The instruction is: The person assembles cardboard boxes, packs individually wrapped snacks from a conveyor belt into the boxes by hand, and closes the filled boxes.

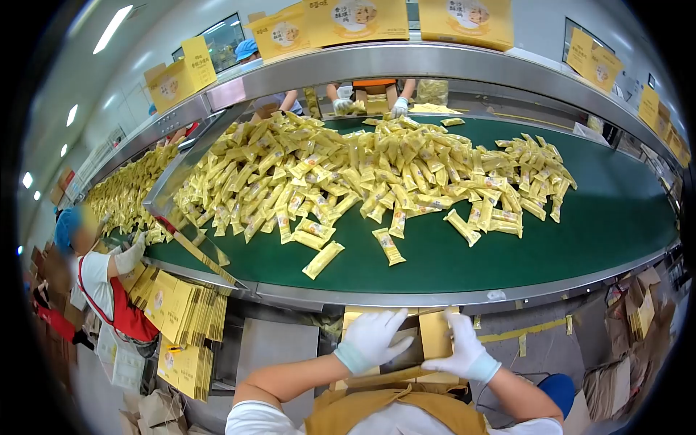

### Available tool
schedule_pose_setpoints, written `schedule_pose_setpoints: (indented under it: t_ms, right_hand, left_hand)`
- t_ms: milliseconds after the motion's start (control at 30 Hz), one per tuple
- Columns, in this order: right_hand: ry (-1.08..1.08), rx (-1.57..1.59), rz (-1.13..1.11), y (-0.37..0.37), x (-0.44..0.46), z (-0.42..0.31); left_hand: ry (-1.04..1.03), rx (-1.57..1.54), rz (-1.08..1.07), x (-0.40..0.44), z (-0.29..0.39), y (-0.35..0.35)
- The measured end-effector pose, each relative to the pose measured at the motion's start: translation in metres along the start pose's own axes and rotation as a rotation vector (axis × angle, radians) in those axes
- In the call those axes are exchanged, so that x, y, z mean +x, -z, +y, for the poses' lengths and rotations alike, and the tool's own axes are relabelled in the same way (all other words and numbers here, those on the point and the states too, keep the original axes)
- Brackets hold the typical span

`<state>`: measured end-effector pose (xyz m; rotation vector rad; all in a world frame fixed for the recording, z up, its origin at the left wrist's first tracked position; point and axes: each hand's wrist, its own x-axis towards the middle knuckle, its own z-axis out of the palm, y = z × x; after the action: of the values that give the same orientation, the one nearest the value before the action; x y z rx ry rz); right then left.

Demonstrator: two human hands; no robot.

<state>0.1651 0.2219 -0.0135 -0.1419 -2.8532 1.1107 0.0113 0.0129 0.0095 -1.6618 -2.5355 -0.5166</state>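
My left hand, in a white glove, is open, with fingers and thumb apart, over the cardboard boxes at the belt's front edge. My right hand, also gloved, grips the right side of a small yellow box between thumb and fingers. The box's contents cannot be made out. Beyond my hands, a large heap of yellow wrapped snack packs lies on the green conveyor belt. A few single packs lie nearest to me, apart from the heap.
A metal rim edges the belt. An overhead shelf carries printed yellow cartons. At left, a co-worker in a red apron reaches to the belt beside stacked flat cartons. A co-worker's gloved hands show across the belt.
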Motion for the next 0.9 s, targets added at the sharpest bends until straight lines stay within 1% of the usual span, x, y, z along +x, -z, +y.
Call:
schedule_pose_setpoints:
  t_ms: [67,100,200,233,333,367,467,533,567,600,667,733,767,800,867,900]
  right_hand:
    - [0.053,-0.226,0.285,-0.018,-0.001,0.007]
    - [-0.008,-0.031,0.263,-0.025,-0.001,0.010]
    - [-0.223,0.347,0.280,-0.055,0.004,0.026]
    - [-0.288,0.423,0.274,-0.050,0.008,0.013]
    - [-0.117,0.046,0.276,-0.058,0.009,0.021]
    - [-0.073,0.084,0.267,-0.054,0.007,0.023]
    - [-0.133,0.853,0.257,-0.063,0.007,0.085]
    - [-0.325,1.199,0.363,-0.039,0.000,0.105]
    - [-0.381,1.070,0.417,-0.034,-0.006,0.120]
    - [-0.423,0.943,0.457,-0.035,-0.011,0.134]
    - [-0.377,0.821,0.487,-0.043,-0.019,0.145]
    - [0.014,1.156,0.330,-0.091,-0.018,0.234]
    - [-0.104,1.010,0.408,-0.074,-0.023,0.198]
    - [-0.210,0.905,0.450,-0.059,-0.023,0.148]
    - [-0.260,0.826,0.432,-0.043,-0.023,0.106]
    - [-0.264,0.794,0.410,-0.038,-0.023,0.092]
  left_hand:
    - [0.015,-0.065,-0.125,0.005,0.003,0.013]
    - [0.081,-0.167,-0.301,0.014,0.011,0.032]
    - [-0.060,-0.314,-0.240,0.003,0.005,0.004]
    - [-0.013,-0.154,-0.360,-0.002,0.008,-0.003]
    - [-0.079,0.077,-0.426,-0.016,0.024,-0.001]
    - [-0.086,0.077,-0.420,-0.016,0.023,-0.008]
    - [-0.090,0.060,-0.454,-0.011,0.020,0.003]
    - [-0.042,0.003,-0.384,-0.009,0.013,0.012]
    - [-0.008,-0.018,-0.351,-0.012,0.007,0.018]
    - [0.024,-0.156,-0.260,-0.013,0.000,0.022]
    - [0.120,-0.395,-0.032,-0.014,-0.021,0.023]
    - [0.062,-0.661,0.212,-0.012,-0.045,-0.019]
    - [0.068,-0.923,0.257,-0.007,-0.049,-0.043]
    - [0.052,-1.192,0.309,-0.007,-0.049,-0.065]
    - [0.128,-1.727,0.200,-0.019,-0.031,-0.085]
    - [0.176,-1.865,0.187,-0.029,-0.029,-0.096]
